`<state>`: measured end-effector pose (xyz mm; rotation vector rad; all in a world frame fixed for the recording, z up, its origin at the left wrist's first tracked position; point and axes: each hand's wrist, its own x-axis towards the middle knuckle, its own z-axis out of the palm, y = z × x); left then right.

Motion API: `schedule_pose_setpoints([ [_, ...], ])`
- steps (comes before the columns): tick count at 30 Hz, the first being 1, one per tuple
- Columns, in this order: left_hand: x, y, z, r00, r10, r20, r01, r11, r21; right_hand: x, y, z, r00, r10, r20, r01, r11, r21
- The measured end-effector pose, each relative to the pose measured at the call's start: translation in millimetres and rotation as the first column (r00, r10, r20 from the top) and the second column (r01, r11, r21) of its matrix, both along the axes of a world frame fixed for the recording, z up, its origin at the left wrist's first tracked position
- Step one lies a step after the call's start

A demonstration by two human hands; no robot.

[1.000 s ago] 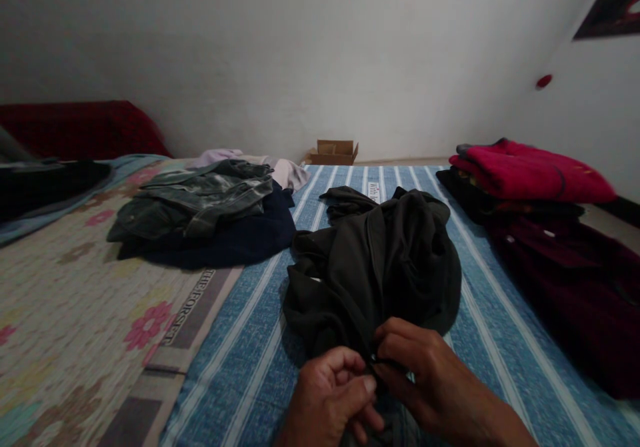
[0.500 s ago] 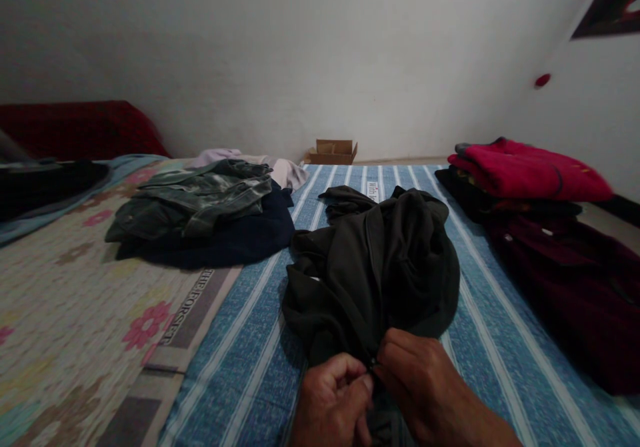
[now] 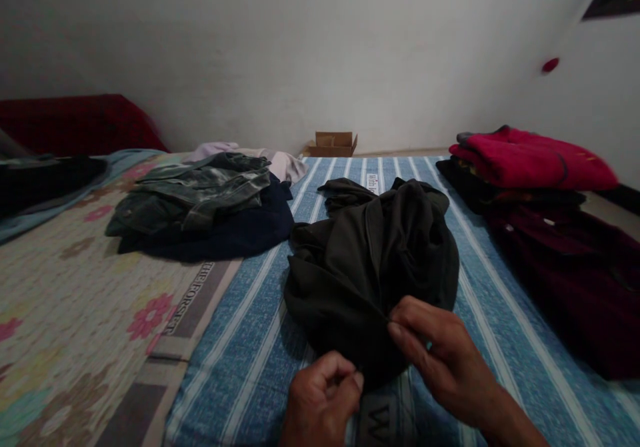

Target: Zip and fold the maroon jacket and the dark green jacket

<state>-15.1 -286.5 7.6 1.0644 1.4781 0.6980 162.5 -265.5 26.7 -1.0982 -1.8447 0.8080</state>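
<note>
A dark olive jacket [image 3: 345, 260] lies bunched on the blue striped bedspread in front of me, a long zip-like line running down its front. My left hand [image 3: 325, 393] pinches the jacket's near bottom edge between thumb and forefinger. Higher up and to the right, my right hand [image 3: 440, 347] pinches the same front line, its thumb and forefinger pressed together. Whether a small zip pull sits in those fingers is too dark to make out. The cloth between the two hands is drawn into a fold.
To the left sits a pile of clothes with a grey-green patterned garment [image 3: 200, 190] on a navy one [image 3: 240, 237]. At right are a folded red garment [image 3: 535, 160] and a maroon one [image 3: 565, 280]. A cardboard box [image 3: 333, 145] stands by the wall.
My right hand has moved up along the jacket's front, away from my left hand, which stays at the bottom edge. The two hands were together before. The view has tilted slightly.
</note>
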Motion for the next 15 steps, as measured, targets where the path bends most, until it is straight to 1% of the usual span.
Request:
schedule_pose_setpoints([
  [2, 1.6, 1.8, 5.4, 1.000, 0.001, 0.008, -0.001, 1.000, 0.028, 1.8, 5.3, -0.4, 0.997, -0.047, -0.056, 0.044, 0.997, -0.060],
  [4, 3.7, 3.8, 10.0, 1.000, -0.002, -0.004, 0.003, 0.997, 0.074, 2.2, 8.9, -3.2, 0.992, -0.090, -0.089, 0.083, 0.993, -0.079],
  [6, 5.2, 5.3, 12.6, 0.999, -0.016, -0.041, 0.021, 0.992, 0.123, 2.4, 10.7, -5.1, 0.991, -0.102, -0.086, 0.099, 0.994, -0.044],
  [8, 5.5, 5.9, 13.4, 0.997, -0.020, -0.080, 0.032, 0.988, 0.153, 2.7, 11.9, -4.4, 0.994, -0.096, -0.055, 0.097, 0.995, 0.027],
  [11, 3.0, 6.1, 14.1, 0.996, 0.000, -0.084, 0.012, 0.989, 0.147, 2.1, 14.6, 1.6, 0.995, -0.096, -0.012, 0.097, 0.987, 0.129],
  [13, 0.3, 6.5, 15.5, 0.997, 0.025, -0.076, -0.014, 0.991, 0.134, 0.1, 18.0, 7.6, 0.997, -0.076, 0.003, 0.074, 0.985, 0.157],
  [15, -1.9, 7.5, 17.7, 0.996, 0.054, -0.077, -0.044, 0.991, 0.130, -2.8, 22.6, 14.2, 0.999, -0.033, 0.011, 0.031, 0.989, 0.147],
])
